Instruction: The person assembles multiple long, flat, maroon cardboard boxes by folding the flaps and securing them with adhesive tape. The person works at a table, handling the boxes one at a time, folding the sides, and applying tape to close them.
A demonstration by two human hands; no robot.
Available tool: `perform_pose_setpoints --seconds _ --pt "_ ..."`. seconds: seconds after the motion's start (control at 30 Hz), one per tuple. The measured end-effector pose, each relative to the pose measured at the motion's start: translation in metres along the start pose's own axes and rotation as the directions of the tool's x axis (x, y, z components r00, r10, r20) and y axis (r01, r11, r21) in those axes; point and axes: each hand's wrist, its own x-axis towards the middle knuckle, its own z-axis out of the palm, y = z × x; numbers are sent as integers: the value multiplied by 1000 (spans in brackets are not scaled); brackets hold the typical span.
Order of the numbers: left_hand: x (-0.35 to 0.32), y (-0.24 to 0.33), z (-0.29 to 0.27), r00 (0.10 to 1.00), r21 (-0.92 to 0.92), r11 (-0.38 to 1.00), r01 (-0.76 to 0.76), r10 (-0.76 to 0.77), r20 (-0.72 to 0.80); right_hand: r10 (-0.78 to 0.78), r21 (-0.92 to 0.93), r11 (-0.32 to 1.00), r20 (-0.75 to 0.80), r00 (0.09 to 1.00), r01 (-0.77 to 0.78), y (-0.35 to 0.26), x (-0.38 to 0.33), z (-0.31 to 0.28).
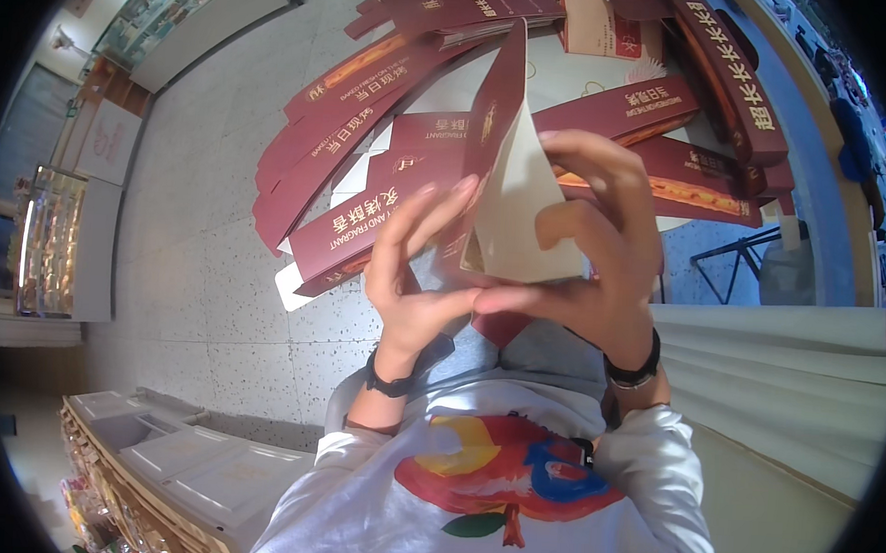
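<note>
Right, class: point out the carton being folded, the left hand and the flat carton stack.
Carton [521,216]: head view, on its pale inner panel.
Left hand [413,275]: head view, on the back of the hand.
Carton stack [341,121]: head view, on a maroon flat carton.

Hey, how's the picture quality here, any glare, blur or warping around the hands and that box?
Head view: strong fisheye warping, with straight edges bending toward the black rim. The left hand and right hand look reasonably sharp, gripping the dark red carton, whose pale inside is brightly lit. Light is even and cool, with no hard shadows. The flat cartons behind show mild glare.
</note>
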Motion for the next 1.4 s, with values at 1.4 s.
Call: perform_pose_setpoints --seconds 1.4 --pt "25 -9 18 922 -288 935 206 -87 378 239 620 739 125 963 -264 29 -39 34"
